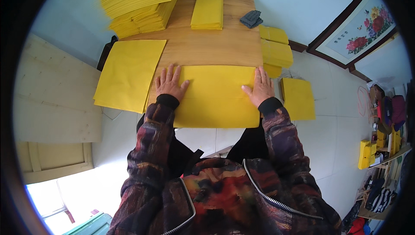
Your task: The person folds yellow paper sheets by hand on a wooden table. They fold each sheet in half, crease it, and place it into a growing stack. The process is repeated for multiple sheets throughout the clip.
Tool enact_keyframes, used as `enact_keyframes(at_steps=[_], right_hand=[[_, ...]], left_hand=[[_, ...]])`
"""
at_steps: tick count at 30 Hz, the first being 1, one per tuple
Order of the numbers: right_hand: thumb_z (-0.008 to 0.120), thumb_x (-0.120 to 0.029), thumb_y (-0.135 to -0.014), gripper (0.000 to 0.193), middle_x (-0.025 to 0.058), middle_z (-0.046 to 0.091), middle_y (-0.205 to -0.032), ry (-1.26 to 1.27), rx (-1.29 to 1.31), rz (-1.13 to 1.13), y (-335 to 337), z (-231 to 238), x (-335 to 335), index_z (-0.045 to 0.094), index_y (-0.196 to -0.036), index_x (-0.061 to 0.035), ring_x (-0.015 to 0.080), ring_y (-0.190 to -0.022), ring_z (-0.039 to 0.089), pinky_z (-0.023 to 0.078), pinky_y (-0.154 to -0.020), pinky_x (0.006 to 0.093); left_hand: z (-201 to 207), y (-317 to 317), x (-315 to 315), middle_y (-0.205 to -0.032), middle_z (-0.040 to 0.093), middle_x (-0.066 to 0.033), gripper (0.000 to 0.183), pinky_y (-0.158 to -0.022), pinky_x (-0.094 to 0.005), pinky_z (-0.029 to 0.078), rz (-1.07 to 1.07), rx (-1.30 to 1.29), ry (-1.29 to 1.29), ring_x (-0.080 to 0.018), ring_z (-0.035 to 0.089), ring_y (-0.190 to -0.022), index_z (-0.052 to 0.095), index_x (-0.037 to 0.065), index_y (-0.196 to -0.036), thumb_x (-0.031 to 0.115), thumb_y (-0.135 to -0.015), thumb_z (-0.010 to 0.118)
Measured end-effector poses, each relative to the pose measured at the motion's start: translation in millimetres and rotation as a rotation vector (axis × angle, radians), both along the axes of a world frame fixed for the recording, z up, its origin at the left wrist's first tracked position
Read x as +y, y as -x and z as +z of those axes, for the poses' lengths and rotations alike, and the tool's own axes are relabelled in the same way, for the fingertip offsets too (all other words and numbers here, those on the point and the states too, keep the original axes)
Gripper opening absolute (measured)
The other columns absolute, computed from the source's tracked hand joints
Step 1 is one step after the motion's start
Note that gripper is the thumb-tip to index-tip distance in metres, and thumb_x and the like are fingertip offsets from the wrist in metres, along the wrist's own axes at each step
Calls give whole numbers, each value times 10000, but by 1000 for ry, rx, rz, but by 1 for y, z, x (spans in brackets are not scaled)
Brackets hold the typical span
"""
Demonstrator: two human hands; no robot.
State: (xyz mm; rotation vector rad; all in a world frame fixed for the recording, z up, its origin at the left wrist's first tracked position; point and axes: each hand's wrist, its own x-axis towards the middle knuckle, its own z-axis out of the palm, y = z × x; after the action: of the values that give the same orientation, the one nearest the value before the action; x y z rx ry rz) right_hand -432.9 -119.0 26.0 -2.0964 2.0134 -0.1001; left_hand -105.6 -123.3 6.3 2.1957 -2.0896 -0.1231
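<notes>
A yellow sheet with a faint crease across it lies in front of me, its near edge jutting past the wooden table. Spread fingers of my left hand rest at its left edge, partly on the wood. My right hand lies flat along the right edge, fingers pointing away from me. Neither hand grips anything. To the left, close to my left hand, is a pile of flat yellow sheets. At the far middle sits a narrow stack of folded yellow pieces.
A tall pile of folded yellow pieces stands at the far left. A dark grey cloth lies at the far right corner. Beyond the table's right side are yellow bundles and another yellow stack. A framed flower picture leans by the wall.
</notes>
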Motion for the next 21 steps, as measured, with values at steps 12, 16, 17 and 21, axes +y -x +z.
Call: enact_keyframes(at_steps=[12, 16, 17, 21], right_hand=[[748, -237, -741, 732, 155, 369, -1437, 159, -179, 463, 23, 37, 106, 408, -1358, -38, 329, -1358, 329, 280, -1109, 469], [759, -165, -693, 729, 90, 403, -1406, 217, -81, 479, 18, 25, 109, 442, -1346, -96, 279, -1343, 363, 297, -1095, 468], [746, -136, -689, 711, 86, 414, -1396, 256, -63, 481, 17, 21, 106, 452, -1336, -93, 277, -1328, 380, 309, -1083, 463], [656, -12, -701, 564, 70, 496, -1309, 417, -95, 457, 15, 5, 100, 524, -1245, -76, 262, -1237, 470, 381, -993, 417]], left_hand=[[28, -48, 92, -1549, 254, -72, 859, -1140, -454, 235, -532, 234, -57, -277, 236, -1427, 334, 194, -1463, 368, -739, 763], [32, -42, 116, -1490, 362, -65, 803, -1135, -446, 248, -574, -1, 38, -252, 327, -1385, 390, 218, -1429, 280, -712, 747], [29, -43, 114, -1482, 372, -62, 759, -1123, -445, 264, -552, -86, 41, -247, 342, -1374, 398, 217, -1421, 240, -731, 712], [6, -48, 101, -1417, 440, -59, 617, -1060, -441, 336, -570, -150, 241, -240, 413, -1320, 457, 190, -1346, 111, -756, 619]])
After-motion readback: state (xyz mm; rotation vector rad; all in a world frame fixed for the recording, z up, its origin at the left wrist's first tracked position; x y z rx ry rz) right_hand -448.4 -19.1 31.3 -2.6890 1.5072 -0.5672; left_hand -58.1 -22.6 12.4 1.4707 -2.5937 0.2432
